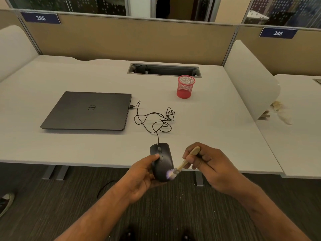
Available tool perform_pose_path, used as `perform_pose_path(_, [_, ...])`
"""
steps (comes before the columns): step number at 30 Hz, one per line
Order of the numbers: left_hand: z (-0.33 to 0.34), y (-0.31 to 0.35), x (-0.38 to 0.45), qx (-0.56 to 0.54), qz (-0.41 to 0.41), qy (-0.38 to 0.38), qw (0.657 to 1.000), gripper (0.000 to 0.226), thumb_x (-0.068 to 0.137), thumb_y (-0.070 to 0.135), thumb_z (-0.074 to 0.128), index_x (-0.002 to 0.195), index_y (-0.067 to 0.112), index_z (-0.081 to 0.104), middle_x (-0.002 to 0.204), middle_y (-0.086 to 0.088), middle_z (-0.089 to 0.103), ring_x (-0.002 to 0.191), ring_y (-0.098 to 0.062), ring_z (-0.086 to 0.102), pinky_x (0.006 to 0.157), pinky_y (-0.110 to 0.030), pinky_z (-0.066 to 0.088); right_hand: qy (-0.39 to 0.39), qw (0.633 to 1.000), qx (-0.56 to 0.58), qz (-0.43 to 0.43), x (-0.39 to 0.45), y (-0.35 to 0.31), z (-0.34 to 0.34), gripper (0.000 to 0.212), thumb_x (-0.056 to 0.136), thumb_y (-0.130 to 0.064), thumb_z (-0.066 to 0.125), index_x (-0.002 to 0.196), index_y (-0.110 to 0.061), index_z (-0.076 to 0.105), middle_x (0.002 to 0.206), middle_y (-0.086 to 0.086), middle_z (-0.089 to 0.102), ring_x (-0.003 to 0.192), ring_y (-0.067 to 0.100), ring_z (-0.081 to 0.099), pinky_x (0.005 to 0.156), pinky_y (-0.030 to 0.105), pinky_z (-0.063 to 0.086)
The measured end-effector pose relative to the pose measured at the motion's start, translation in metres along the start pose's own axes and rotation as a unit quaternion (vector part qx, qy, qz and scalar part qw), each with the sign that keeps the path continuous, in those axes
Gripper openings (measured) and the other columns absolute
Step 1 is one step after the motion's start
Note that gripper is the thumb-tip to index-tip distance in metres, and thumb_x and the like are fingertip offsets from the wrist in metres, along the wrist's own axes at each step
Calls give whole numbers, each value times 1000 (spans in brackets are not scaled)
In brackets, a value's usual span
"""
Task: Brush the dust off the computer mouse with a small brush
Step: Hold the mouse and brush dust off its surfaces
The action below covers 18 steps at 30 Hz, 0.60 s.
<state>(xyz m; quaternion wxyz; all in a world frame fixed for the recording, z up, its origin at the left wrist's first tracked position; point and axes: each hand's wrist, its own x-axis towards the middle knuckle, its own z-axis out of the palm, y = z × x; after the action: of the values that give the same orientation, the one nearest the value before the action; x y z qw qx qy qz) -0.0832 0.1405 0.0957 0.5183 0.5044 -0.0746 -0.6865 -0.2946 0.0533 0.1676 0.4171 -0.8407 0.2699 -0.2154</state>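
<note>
Head view is showing the brushing step under way: the left hand is cradling the black computer mouse off the desk, just out past its near edge, with the fingers wrapping under the body and the thumb lying along the left button. The right hand is pinching the wooden handle of the small brush between thumb and curled fingers, angling it down and to the left so that the bristles are touching the rear right flank of the mouse, where they are blurring into a pale smear. The mouse cable is trailing back in loose loops across the white desk to the closed laptop, and a red mesh pen cup is standing well apart, further back. Judging from this, only the rear of the shell is being worked, so the job looks partly done at best. The next move is probably calling for short strokes forward over the buttons and around the scroll wheel, with the left hand turning the mouse to offer the far side and keeping slack in the cable.
</note>
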Motion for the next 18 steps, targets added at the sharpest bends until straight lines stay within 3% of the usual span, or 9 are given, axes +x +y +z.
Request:
perform_pose_path(4, [3,8,5,3,-5,13,1000,55,78,36,74,123,10,59,107,-23,79,93,-39,78,69,-43,65,2,999,38,-5,3,1,-5,13,99,-20,51,98,-28,62,90,-6,69,85,20,68,73,32,57])
perform_pose_path(8, [5,14,9,20,0,16,1000,40,92,34,69,124,11,61,123,-24,69,91,-41,78,69,-44,65,121,991,47,-34,11,4,-6,15,100,-26,49,103,-21,63,94,-8,69,89,19,70,74,37,59])
perform_pose_path(11, [7,18,10,19,0,12,1000,34,96,34,65,124,14,61,124,-25,68,93,-43,77,71,-48,65,159,985,50,-46,18,6,-3,21,97,-26,51,106,-14,66,101,-10,70,96,18,69,81,36,59])
perform_pose_path(15, [9,22,14,27,19,21,999,35,96,32,66,122,9,66,118,-24,73,95,-41,78,72,-47,65,113,992,24,-40,18,9,3,18,98,-29,52,104,-21,67,99,-13,70,96,13,68,82,27,55])
perform_pose_path(18, [10,24,16,20,33,23,999,36,95,28,67,121,3,66,99,-20,80,90,-36,79,68,-42,65,59,997,19,-40,10,6,7,18,97,-32,50,101,-27,67,97,-15,70,94,11,67,79,18,52])
